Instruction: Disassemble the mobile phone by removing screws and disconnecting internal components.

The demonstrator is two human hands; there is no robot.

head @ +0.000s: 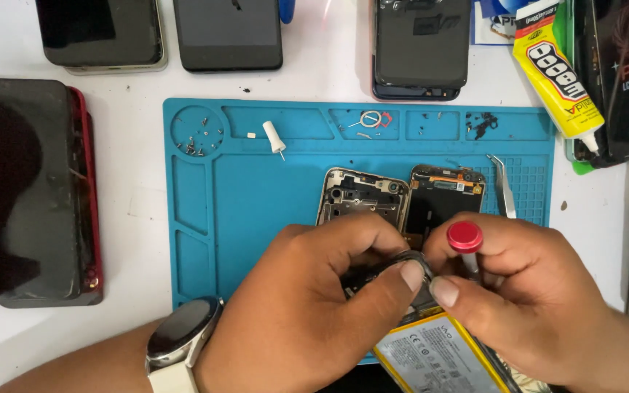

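Note:
My left hand [307, 306] pinches a small dark phone part [391, 268] between thumb and fingers, over the blue repair mat [256, 196]. My right hand [540, 291] grips a screwdriver with a red round cap [464, 236] and its thumb also presses on the dark part. Just beyond the hands lie an opened phone frame [362, 196] and a detached screen assembly [445, 196]. A yellow-labelled phone battery [434, 360] sits under my right hand at the near edge.
Metal tweezers [504, 185] lie right of the screen assembly. Mat trays hold small screws [196, 142], a white pin tool [274, 137] and a ring [370, 118]. Several phones [227, 33] and a yellow glue tube [555, 69] line the table; a stacked tablet [27, 189] lies left.

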